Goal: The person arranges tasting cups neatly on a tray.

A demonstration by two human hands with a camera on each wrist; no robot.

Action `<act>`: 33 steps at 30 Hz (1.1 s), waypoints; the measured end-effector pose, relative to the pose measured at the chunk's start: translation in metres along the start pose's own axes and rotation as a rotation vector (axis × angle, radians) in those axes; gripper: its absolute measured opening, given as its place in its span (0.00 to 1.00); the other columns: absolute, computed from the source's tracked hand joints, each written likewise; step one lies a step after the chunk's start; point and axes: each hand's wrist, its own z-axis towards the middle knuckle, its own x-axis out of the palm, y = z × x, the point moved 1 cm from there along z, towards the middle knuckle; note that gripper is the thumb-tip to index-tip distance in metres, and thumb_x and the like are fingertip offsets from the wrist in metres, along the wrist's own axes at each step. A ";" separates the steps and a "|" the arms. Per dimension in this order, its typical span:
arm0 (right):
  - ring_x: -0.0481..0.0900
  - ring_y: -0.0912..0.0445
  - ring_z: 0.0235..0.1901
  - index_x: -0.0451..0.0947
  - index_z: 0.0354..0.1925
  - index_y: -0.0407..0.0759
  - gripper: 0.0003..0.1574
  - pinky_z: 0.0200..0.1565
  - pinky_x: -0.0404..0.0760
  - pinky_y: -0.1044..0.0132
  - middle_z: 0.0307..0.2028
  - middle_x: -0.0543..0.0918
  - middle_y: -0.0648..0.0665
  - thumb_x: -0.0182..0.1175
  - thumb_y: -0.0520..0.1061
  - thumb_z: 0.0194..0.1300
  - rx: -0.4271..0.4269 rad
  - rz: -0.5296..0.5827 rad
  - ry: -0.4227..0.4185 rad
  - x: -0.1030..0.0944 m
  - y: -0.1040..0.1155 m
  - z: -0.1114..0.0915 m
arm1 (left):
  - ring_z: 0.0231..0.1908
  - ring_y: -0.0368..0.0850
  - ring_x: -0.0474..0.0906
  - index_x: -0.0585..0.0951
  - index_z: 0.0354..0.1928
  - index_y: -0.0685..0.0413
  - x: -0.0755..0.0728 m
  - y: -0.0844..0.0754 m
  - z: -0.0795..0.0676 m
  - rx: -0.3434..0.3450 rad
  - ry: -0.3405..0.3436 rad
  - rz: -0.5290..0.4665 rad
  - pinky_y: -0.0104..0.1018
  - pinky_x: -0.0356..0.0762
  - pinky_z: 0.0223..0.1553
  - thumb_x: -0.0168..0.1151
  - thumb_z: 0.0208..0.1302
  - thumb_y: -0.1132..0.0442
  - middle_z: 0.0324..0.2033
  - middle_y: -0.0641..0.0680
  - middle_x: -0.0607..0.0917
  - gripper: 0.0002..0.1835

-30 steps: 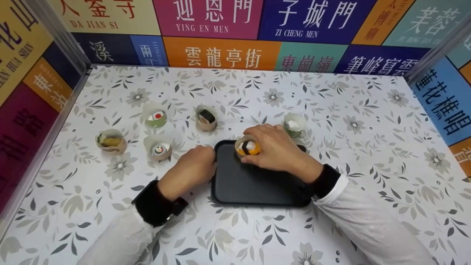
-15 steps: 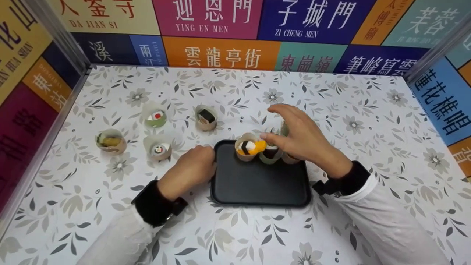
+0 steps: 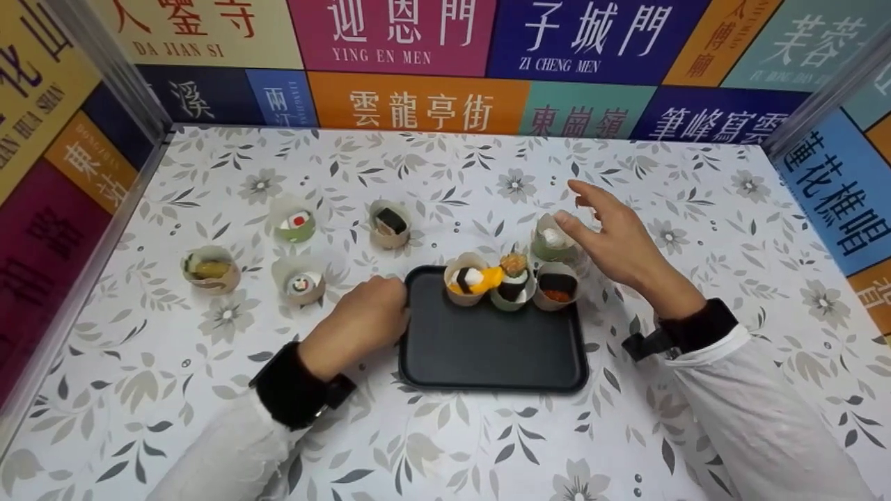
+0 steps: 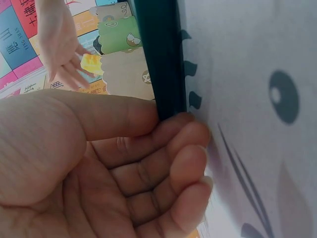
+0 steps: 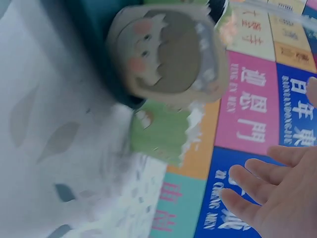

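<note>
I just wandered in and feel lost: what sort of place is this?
Probably a small booth or work stall: colourful lettered panels stand on three sides of a flower-patterned table, which bears a black tray and small cups of sushi-like pieces.

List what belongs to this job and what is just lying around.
Likely job: black tray, held by left hand; three cups on it; green cup beyond, near right hand; perhaps four cups at left.
Just around: lettered wall panels, flowered tablecloth.
</note>
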 end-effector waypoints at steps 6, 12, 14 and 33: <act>0.62 0.36 0.74 0.57 0.80 0.38 0.44 0.72 0.61 0.38 0.77 0.63 0.33 0.48 0.64 0.82 0.034 0.057 0.065 0.001 -0.015 0.009 | 0.30 0.57 0.81 0.78 0.24 0.56 -0.001 0.000 0.001 -0.009 0.001 0.016 0.54 0.81 0.33 0.62 0.66 0.67 0.28 0.59 0.83 0.10; 0.61 0.36 0.75 0.56 0.81 0.38 0.46 0.72 0.59 0.37 0.77 0.62 0.32 0.44 0.66 0.82 0.096 0.058 0.147 0.007 -0.030 0.018 | 0.32 0.59 0.82 0.79 0.25 0.56 0.000 0.000 0.000 0.005 -0.011 0.009 0.55 0.81 0.35 0.63 0.66 0.66 0.29 0.60 0.84 0.10; 0.61 0.36 0.75 0.56 0.81 0.37 0.47 0.72 0.60 0.37 0.77 0.62 0.32 0.46 0.66 0.81 0.104 0.055 0.168 0.009 -0.033 0.021 | 0.32 0.60 0.83 0.79 0.25 0.56 0.000 0.000 0.000 0.013 -0.016 0.007 0.56 0.81 0.35 0.63 0.66 0.66 0.29 0.60 0.84 0.10; 0.63 0.33 0.72 0.59 0.79 0.41 0.54 0.69 0.63 0.35 0.76 0.65 0.34 0.69 0.61 0.67 0.114 -0.029 0.228 0.019 -0.044 0.029 | 0.31 0.57 0.80 0.77 0.23 0.55 0.000 0.001 0.001 -0.003 0.004 0.017 0.53 0.80 0.36 0.61 0.65 0.66 0.28 0.58 0.82 0.11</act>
